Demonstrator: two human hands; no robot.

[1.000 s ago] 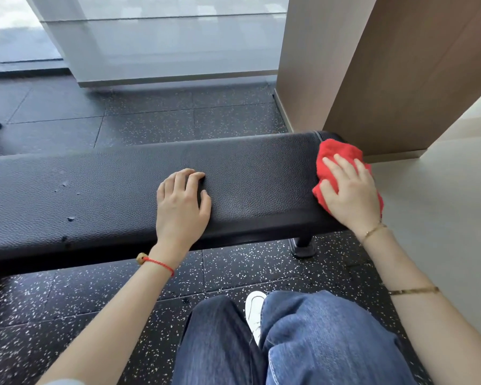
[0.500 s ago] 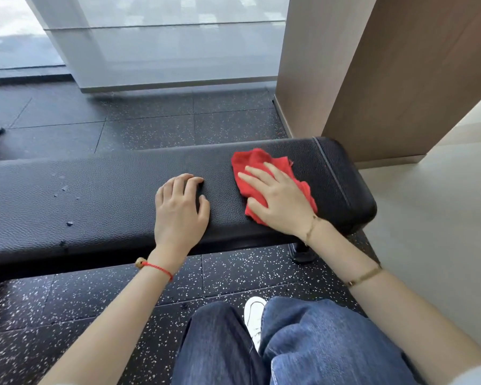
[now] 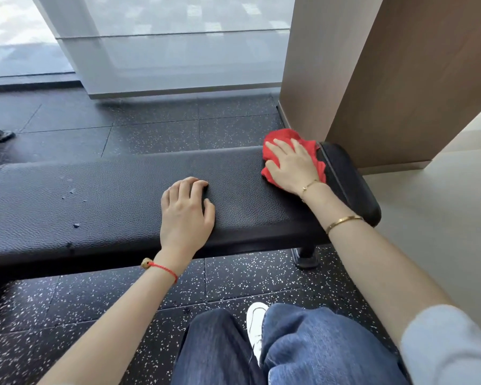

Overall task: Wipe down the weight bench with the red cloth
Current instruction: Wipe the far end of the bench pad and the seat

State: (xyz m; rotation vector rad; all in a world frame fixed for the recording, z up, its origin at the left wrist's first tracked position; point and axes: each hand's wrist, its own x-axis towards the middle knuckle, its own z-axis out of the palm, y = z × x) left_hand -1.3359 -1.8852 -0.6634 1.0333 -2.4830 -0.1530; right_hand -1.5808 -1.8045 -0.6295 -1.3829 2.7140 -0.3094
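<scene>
One red cloth (image 3: 290, 145) lies under my right hand (image 3: 293, 168), at the far right end of the weight bench (image 3: 109, 195), near its far edge and just beside the seam of the end cushion. My fingers (image 3: 275, 149) are spread and nearly straight, and they press the cloth flat on the black padding; they do not close around it. The long axis of the bench goes from left to right in front of me, so almost all of the surface that I judge still unwiped lies to the left of the cloth. My left hand (image 3: 186, 212) rests on the middle of the bench with loosely bent fingers and holds nothing, and it lies between the cloth and the small specks (image 3: 74, 207) on the left part of the padding. I think the next stroke must go left along the bench, and the left hand may be in its way.
</scene>
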